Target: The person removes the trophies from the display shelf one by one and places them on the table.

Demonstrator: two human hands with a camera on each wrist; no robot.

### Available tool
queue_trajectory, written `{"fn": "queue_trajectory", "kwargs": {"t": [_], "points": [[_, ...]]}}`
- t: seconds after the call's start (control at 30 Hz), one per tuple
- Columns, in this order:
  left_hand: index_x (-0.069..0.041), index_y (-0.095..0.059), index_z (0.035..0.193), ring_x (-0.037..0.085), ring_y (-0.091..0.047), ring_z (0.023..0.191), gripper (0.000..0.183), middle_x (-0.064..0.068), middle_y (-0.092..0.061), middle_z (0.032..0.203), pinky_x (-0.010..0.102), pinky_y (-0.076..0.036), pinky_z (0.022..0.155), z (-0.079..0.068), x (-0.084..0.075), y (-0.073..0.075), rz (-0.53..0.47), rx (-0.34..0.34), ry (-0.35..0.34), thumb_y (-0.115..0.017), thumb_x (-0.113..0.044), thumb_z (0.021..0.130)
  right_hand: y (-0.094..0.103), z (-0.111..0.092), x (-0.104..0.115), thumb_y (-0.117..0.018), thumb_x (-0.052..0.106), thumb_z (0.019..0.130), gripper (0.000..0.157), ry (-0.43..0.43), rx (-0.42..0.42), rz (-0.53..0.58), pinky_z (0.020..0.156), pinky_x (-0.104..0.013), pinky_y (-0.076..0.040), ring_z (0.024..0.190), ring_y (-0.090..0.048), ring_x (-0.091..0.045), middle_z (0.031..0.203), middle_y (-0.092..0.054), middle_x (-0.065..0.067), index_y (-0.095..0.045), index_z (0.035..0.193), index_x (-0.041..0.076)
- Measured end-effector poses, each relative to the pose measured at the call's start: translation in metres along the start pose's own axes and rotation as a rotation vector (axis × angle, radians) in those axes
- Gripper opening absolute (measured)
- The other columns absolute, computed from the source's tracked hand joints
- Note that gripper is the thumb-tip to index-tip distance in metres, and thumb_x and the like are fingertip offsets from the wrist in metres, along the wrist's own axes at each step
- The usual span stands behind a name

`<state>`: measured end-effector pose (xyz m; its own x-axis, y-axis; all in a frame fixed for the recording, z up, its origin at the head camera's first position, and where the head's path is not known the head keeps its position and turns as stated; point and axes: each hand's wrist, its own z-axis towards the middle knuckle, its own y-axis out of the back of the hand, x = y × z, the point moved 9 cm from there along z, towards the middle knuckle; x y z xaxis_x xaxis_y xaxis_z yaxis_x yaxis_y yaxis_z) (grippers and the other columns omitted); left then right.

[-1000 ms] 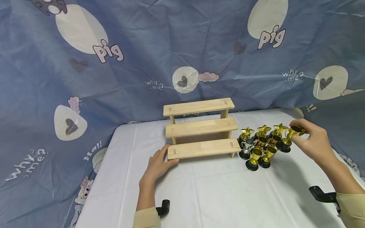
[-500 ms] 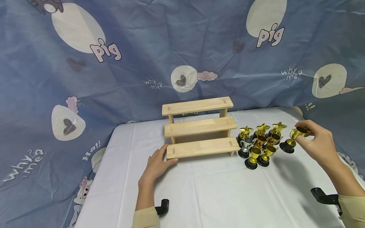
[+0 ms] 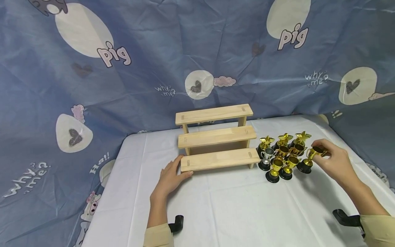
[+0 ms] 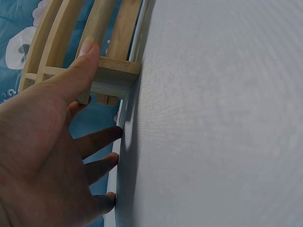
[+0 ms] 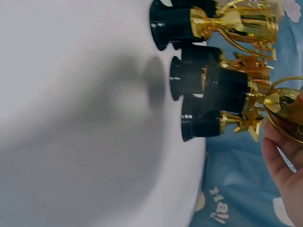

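Observation:
A three-tier wooden display stand (image 3: 219, 160) stands on the table. At the left end of its lowest board is my left hand (image 3: 169, 178); the left wrist view shows the thumb (image 4: 89, 54) on the board's edge, the index finger behind it and the other fingers spread. My right hand (image 3: 334, 163) pinches a gold trophy cup (image 3: 314, 152) with a black base by its cup. In the right wrist view this trophy's base (image 5: 229, 89) hangs off the tabletop. Just left of it stand several small trophies: gold cups (image 3: 276, 165), bronze-toned cups (image 3: 283, 151), a silver cup (image 3: 267, 156) and star-topped ones (image 3: 300, 137).
A white cloth (image 3: 234, 212) covers the table. Behind it hangs a blue printed curtain (image 3: 148, 61). The trophy group stands close to the stand's right end.
My right hand and the gold trophy cup shift slightly right, then come back left and lower, beside the other trophies. My left hand stays at the stand.

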<state>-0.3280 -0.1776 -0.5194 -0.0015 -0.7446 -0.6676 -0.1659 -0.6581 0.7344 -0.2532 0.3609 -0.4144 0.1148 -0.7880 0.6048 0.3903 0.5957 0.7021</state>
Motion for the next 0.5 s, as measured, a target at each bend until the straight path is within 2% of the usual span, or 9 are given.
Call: {"fn": "queue_trajectory", "kwargs": {"t": [0.17, 0.27, 0.5], "points": [[-0.034, -0.029, 0.155, 0.039, -0.019, 0.153, 0.089, 0.009, -0.032, 0.163, 0.068, -0.001, 0.121, -0.001, -0.003, 0.002, -0.001, -0.002, -0.011, -0.072, -0.060, 0.082, -0.013, -0.003, 0.003, -0.065, 0.002, 0.078, 0.038, 0.039, 0.071, -0.046, 0.066, -0.020, -0.042, 0.084, -0.044, 0.018, 0.101, -0.067, -0.002, -0.067, 0.114, 0.013], [-0.035, -0.030, 0.155, 0.040, -0.020, 0.153, 0.087, 0.009, -0.033, 0.162, 0.069, -0.002, 0.121, -0.001, -0.004, 0.003, -0.003, -0.008, -0.012, -0.073, -0.057, 0.083, -0.018, -0.005, 0.003, -0.065, 0.003, 0.078, 0.039, 0.041, 0.104, -0.060, 0.066, -0.020, -0.041, 0.087, -0.041, 0.020, 0.107, -0.068, -0.012, -0.066, 0.116, 0.012], [-0.036, -0.031, 0.154, 0.039, -0.020, 0.153, 0.086, 0.008, -0.033, 0.163, 0.069, -0.002, 0.121, -0.002, -0.004, 0.001, -0.011, -0.005, -0.009, -0.073, -0.057, 0.082, -0.026, -0.008, 0.001, -0.066, 0.005, 0.078, 0.039, 0.040, 0.155, -0.091, 0.066, -0.023, -0.043, 0.086, -0.039, 0.022, 0.109, -0.069, -0.014, -0.066, 0.115, 0.014]]}}
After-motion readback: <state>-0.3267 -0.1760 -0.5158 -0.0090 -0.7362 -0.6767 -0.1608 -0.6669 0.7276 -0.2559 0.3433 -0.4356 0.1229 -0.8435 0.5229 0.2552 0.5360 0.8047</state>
